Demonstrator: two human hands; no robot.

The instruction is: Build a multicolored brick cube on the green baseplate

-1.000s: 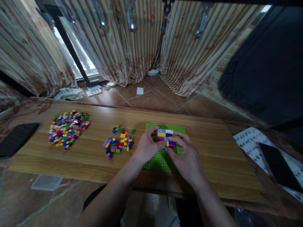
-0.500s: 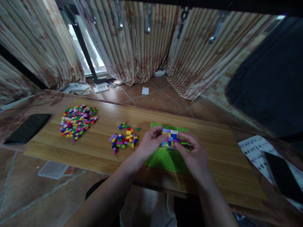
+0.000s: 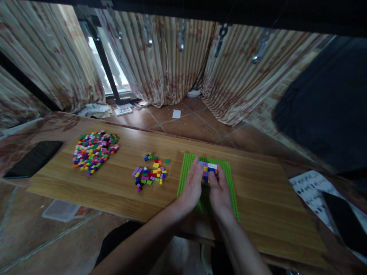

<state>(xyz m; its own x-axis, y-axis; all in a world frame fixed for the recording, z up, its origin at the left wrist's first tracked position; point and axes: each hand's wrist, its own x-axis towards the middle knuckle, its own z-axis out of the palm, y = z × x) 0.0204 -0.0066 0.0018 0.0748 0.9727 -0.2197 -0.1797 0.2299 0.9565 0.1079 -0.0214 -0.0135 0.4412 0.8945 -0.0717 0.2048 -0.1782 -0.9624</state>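
Note:
A block of coloured toy bricks (image 3: 212,166), with white, lilac, blue, yellow and orange pieces on top, sits over a green studded baseplate (image 3: 231,183). My left hand (image 3: 192,186) lies along its left side, fingers together and pressed against it. On the other side, my right hand (image 3: 221,194) grips the block with the fingers at its right edge and the thumb on its near top. The hands cover much of the block's sides and front. Whether its underside is joined to the baseplate cannot be seen.
A loose cluster of bricks (image 3: 149,175) lies left of the baseplate on the wooden table (image 3: 266,198). Farther left is a big brick pile (image 3: 94,151), then a black tablet-like object (image 3: 33,158). A printed sheet (image 3: 308,191) and a dark phone-like device (image 3: 341,217) are at right.
Both hands have turned and closed in on the block's sides, with fingers pointing more forward. The baseplate has turned slightly and shows more at its right. The head view has tilted up a little.

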